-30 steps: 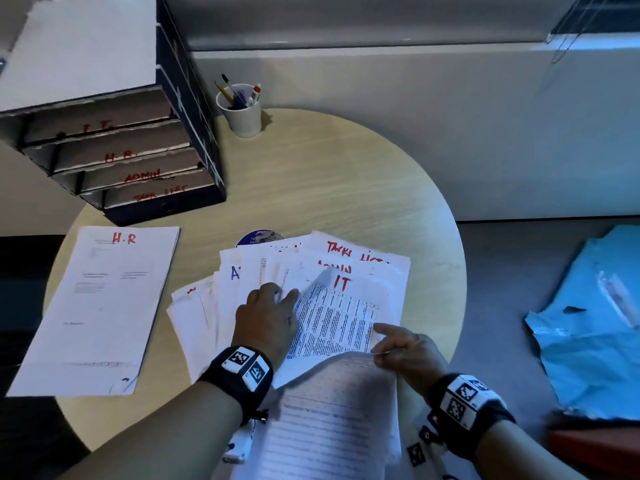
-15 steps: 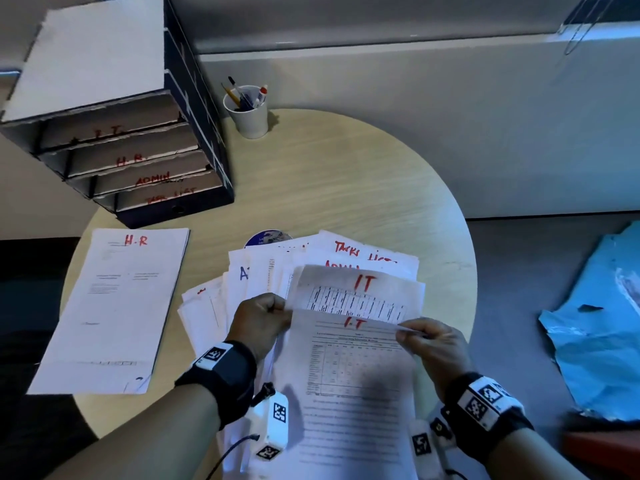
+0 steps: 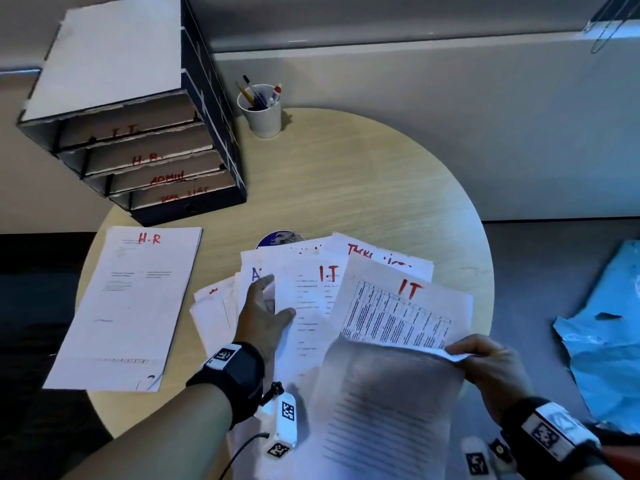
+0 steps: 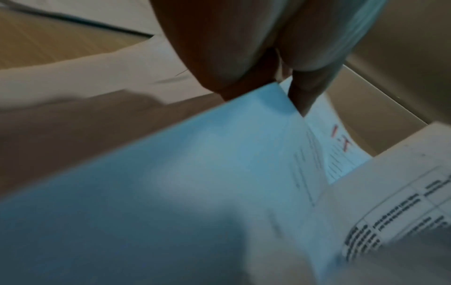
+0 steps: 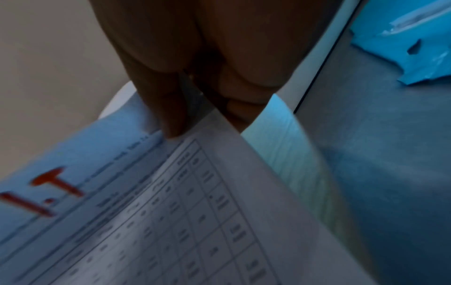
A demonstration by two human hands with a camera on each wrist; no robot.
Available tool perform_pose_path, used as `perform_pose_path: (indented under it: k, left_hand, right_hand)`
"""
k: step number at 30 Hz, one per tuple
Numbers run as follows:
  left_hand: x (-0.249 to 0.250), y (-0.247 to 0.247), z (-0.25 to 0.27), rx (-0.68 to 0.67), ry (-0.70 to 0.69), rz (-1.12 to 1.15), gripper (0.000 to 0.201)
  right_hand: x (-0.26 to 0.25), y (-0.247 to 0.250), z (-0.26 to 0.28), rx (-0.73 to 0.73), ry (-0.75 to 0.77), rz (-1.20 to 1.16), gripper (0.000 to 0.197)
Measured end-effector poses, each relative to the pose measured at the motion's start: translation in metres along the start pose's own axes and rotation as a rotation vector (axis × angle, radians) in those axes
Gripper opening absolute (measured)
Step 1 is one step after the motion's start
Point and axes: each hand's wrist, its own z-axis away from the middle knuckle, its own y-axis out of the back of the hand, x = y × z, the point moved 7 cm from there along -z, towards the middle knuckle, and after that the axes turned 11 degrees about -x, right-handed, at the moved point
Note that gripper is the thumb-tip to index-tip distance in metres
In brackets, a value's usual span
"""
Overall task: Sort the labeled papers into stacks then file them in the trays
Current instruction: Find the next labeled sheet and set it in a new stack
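Note:
A fanned pile of labelled papers lies on the round table. My left hand pinches the left edge of a sheet marked I.T; in the left wrist view that sheet's edge runs between thumb and fingers of the left hand. My right hand pinches the right edge of IT sheets with printed tables, one curling toward me. In the right wrist view, the right hand has its thumb on a table sheet. An H.R stack lies at the left.
A dark tray unit with slots marked I.T, H.R, ADMIN and TASK LIST stands at the back left. A white cup of pens is beside it. A disc peeks from under the pile. Crumpled blue plastic lies on the floor at the right.
My left hand let go of the table sheet's top corner and moved left onto another I.T sheet. My right hand kept its grip and the held sheet now curls toward me.

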Motion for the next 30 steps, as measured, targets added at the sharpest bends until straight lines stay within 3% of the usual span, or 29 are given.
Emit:
perform_pose_path:
  k: [2, 7, 12, 16, 18, 21, 24, 26, 28, 29, 30]
  left_hand:
    - [0.008, -0.003, 0.003, -0.047, -0.040, -0.046, 0.082]
    - [0.006, -0.008, 0.000, -0.120, -0.031, -0.288, 0.045]
    - [0.009, 0.003, 0.000, -0.026, -0.081, -0.280, 0.040]
    - [0.010, 0.006, 0.003, 0.018, -0.070, -0.196, 0.066]
    - [0.003, 0.009, 0.002, 0.012, -0.028, -0.130, 0.084]
    - [-0.002, 0.012, 0.002, 0.024, -0.005, -0.023, 0.092]
    - [-0.006, 0.011, 0.000, 0.015, -0.006, 0.028, 0.094]
    - [-0.011, 0.010, -0.001, -0.028, 0.025, 0.100, 0.086]
    - [-0.010, 0.007, -0.001, -0.086, 0.034, 0.132, 0.050]
    - [-0.005, 0.003, 0.002, -0.124, 0.033, 0.123, 0.033]
    - [-0.006, -0.002, 0.004, -0.181, 0.035, 0.096, 0.029]
  right_hand:
    - [-0.005, -0.004, 0.004, -0.041, -0.012, -0.038, 0.023]
    - [-0.011, -0.023, 0.001, -0.134, -0.025, -0.017, 0.024]
    - [-0.013, -0.040, -0.003, -0.227, -0.038, -0.014, 0.028]
    - [-0.003, -0.036, -0.008, -0.259, -0.055, -0.071, 0.034]
    - [0.001, -0.032, -0.012, -0.253, -0.054, -0.149, 0.051]
    - [0.001, -0.035, -0.015, -0.267, -0.059, -0.234, 0.066]
    - [0.002, -0.039, -0.013, -0.277, -0.076, -0.202, 0.049]
    - [0.000, -0.042, -0.008, -0.285, -0.072, -0.151, 0.028]
    - [0.000, -0.047, -0.003, -0.347, -0.080, -0.144, 0.020]
    - [0.002, -0.048, -0.002, -0.392, -0.085, -0.140, 0.029]
    - [0.004, -0.048, -0.001, -0.416, -0.082, -0.121, 0.048]
